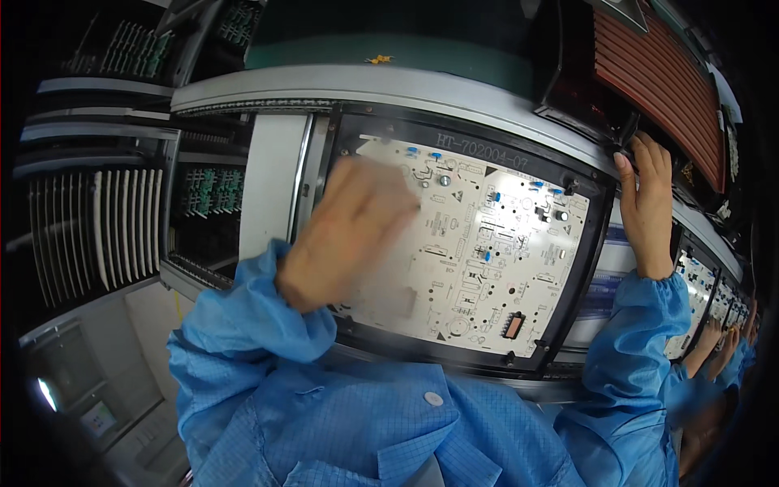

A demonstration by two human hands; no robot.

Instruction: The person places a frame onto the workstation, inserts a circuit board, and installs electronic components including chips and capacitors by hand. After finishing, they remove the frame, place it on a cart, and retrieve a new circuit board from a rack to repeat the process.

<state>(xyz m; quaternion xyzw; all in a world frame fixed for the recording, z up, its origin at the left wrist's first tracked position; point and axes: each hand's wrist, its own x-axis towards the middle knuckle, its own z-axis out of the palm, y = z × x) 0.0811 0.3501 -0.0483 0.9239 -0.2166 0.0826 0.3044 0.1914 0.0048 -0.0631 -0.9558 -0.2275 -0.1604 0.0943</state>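
1. Just this side of a grey metal rail (438, 89), the white circuit board (462, 280) lies w/in a black frame (357, 128), dark border showing round it.
2. Open room: R half of the board is uncovered by hands, w/ blue parts (488, 256) & a dark-edged chip (514, 326) on it. A pale panel (274, 170) lies L of the frame.
3. Tighter at upper R: a brown ribbed box (661, 89) stands nr the frame's corner, beyond the rail.
4. Left hand (357, 223) is over the board's L part, blurred, fingers curled, wrist angled in from lower L. Can't tell if it touches or grips anything.
5. Right hand (647, 191) is up past the frame's R edge, nr the box, thumb apart from bent fingers; can't tell what, if anything, it has hold of.
6. Blue sleeves (239, 312) bunch at both wrists.
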